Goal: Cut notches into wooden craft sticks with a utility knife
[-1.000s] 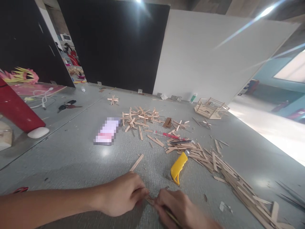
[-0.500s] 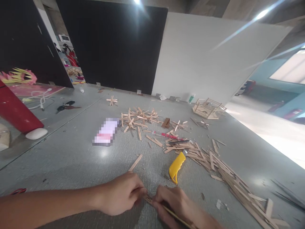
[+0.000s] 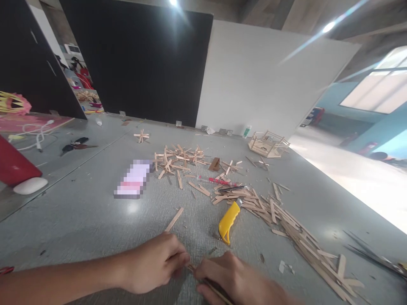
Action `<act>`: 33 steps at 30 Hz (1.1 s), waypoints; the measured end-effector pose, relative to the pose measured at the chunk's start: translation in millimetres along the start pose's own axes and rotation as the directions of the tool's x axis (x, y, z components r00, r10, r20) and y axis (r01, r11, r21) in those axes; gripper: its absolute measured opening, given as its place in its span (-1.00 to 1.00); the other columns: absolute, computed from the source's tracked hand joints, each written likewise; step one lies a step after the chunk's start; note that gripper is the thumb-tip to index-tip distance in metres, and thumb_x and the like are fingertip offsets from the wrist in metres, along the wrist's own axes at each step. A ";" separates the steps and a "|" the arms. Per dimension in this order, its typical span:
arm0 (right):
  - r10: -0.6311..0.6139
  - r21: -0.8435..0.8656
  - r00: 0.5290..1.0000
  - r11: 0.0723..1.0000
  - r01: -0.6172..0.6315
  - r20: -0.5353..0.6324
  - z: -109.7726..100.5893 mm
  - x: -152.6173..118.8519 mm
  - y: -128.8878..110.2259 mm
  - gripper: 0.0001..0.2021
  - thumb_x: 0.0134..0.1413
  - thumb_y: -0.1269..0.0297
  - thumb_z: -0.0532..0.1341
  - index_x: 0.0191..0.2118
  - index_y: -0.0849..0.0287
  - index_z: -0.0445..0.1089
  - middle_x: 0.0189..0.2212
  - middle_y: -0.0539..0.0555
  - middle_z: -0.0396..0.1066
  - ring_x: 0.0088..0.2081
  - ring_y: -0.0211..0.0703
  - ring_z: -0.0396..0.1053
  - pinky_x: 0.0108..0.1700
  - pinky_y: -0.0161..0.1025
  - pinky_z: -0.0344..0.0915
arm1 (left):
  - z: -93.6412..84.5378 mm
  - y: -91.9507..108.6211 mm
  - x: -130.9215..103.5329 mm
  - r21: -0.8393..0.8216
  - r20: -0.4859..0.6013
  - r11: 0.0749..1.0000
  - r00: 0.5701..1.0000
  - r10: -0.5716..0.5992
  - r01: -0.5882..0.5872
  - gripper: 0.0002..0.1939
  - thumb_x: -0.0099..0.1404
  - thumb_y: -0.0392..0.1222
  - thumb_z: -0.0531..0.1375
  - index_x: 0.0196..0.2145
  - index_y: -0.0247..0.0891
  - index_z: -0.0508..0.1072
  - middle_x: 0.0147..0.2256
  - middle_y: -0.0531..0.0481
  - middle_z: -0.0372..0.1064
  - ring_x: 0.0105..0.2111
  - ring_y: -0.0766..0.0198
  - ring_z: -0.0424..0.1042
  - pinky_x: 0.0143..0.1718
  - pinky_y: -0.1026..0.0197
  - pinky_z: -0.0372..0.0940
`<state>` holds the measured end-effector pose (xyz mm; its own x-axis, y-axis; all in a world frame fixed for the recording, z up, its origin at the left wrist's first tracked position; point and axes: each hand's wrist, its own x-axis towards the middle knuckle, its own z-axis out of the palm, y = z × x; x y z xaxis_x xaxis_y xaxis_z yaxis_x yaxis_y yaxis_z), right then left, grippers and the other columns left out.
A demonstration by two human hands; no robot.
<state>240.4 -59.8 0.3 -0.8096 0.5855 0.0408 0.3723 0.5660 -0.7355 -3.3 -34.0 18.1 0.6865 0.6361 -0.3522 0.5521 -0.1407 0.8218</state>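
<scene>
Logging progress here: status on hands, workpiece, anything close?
Left hand pinching small wooden piece. Right hand closed around slim tool, type unclear. Yellow cutter lying just beyond right hand.

Looks like a craft workshop here: yellow cutter [image 3: 228,222] on the grey worktable [image 3: 92,216], wooden sticks [image 3: 307,247] strewn to the cutter's right, a little stick-built frame [image 3: 264,150] beyond it, and partition panels [image 3: 248,80] standing well behind it!

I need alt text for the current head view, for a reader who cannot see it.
A left hand pinches a small wooden piece beside a right hand holding a slim, partly hidden object. Beyond them, a yellow utility knife and scattered craft sticks lie on a gray table.
</scene>
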 end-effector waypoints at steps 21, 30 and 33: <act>0.225 -0.140 0.943 0.954 -0.264 -0.245 14.3 -1.1 5.2 -0.75 0.19 0.61 0.13 -0.13 0.10 0.25 -0.35 -0.02 0.46 -0.38 -0.23 0.41 -0.31 -0.36 0.29 | 25.5 -27.5 -4.6 0.351 -0.321 0.909 0.883 0.343 -0.225 -0.72 0.48 -0.35 0.00 -0.23 -0.19 0.50 -0.36 0.00 0.58 -0.38 0.17 0.61 -0.39 0.27 0.33; -0.092 -0.572 0.950 0.814 -0.100 -0.297 7.6 -4.2 14.5 -0.70 0.28 0.59 0.21 0.08 0.23 0.33 -0.24 0.15 0.53 -0.27 -0.03 0.51 -0.22 -0.18 0.45 | 53.3 -54.9 8.6 0.610 -0.500 0.764 0.647 0.576 -0.209 -0.68 0.47 -0.42 -0.07 -0.12 -0.21 0.44 -0.36 -0.01 0.59 -0.43 0.19 0.62 -0.38 0.26 0.46; -0.163 -0.603 0.938 0.795 -0.058 -0.305 8.2 -4.7 22.0 -0.85 0.40 0.53 0.11 -0.11 0.19 0.38 -0.31 0.12 0.50 -0.37 -0.05 0.46 -0.32 -0.17 0.43 | 57.9 -56.2 5.0 0.727 -0.438 0.654 0.594 0.675 -0.208 -0.67 0.53 -0.43 -0.11 0.02 -0.26 0.38 -0.33 -0.04 0.59 -0.43 0.18 0.62 -0.39 0.22 0.49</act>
<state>248.6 -54.9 -21.7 -0.6817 0.6340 0.3650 0.6167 0.7664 -0.1795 -3.5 -66.8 -55.7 0.5734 0.6146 0.5418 0.5625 -0.7761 0.2850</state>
